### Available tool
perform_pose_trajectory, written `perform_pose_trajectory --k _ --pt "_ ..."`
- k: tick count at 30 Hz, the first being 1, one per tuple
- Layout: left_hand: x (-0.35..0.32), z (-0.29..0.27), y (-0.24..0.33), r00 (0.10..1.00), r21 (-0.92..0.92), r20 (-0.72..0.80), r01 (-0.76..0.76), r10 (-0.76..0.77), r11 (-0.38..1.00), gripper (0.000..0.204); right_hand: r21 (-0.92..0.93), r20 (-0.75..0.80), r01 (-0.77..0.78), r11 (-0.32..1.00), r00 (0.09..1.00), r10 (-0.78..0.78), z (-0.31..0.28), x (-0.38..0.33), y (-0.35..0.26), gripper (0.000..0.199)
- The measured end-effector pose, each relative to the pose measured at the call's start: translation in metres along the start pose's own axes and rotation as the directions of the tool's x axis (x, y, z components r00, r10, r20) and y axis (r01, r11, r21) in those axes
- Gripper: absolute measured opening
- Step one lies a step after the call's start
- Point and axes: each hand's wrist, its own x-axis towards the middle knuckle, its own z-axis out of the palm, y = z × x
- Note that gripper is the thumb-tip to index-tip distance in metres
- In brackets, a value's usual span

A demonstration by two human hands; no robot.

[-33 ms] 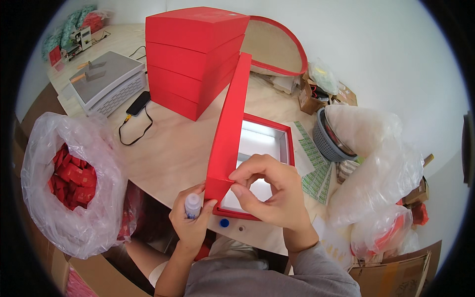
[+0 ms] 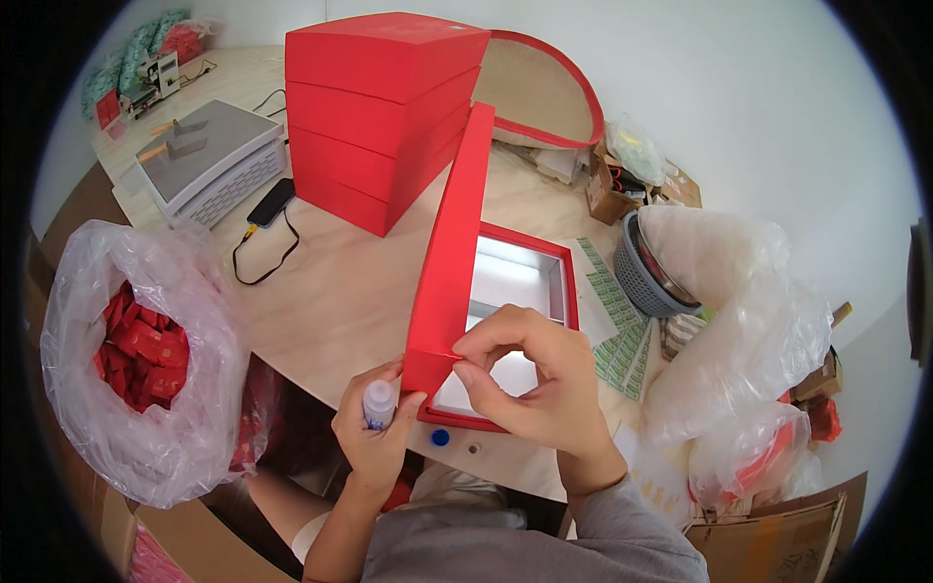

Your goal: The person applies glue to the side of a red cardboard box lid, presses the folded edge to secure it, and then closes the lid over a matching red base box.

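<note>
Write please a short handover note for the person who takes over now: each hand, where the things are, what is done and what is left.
Left hand: holds a small white glue bottle and steadies the near corner of the raised red lid.
Right hand: fingertips pinch the lid's lower edge at that corner.
Things: open red box on the table, its lid upright; a blue cap lies at the table edge. Four closed red boxes are stacked behind. A clear bag of small red packets stands to the left.
Done: bottle is uncapped, box is open.
Left: the corner is not yet released; whether glue is applied cannot be seen.
</note>
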Motion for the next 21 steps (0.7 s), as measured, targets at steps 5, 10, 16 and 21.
perform_pose_trajectory --k 5,10,16,21 --pt "0.0 0.002 -0.001 0.998 0.013 0.017 -0.061 0.061 0.998 0.033 -0.183 -0.032 0.088 0.979 0.995 -0.096 -0.003 -0.006 -0.004 0.022" --pt "-0.001 0.005 -0.001 0.996 0.015 0.019 -0.088 0.088 0.996 0.033 -0.303 -0.064 0.18 0.936 0.976 -0.208 -0.003 -0.008 -0.002 0.024" --pt "0.0 0.004 0.001 0.993 0.03 0.021 -0.115 0.114 0.993 0.033 -0.294 -0.045 0.179 0.939 0.979 -0.201 -0.004 -0.009 -0.003 0.024" --pt "0.0 0.005 0.001 0.994 0.023 0.023 -0.11 0.11 0.994 0.033 -0.242 -0.087 0.054 0.969 0.993 -0.077 -0.003 -0.012 -0.007 0.024"
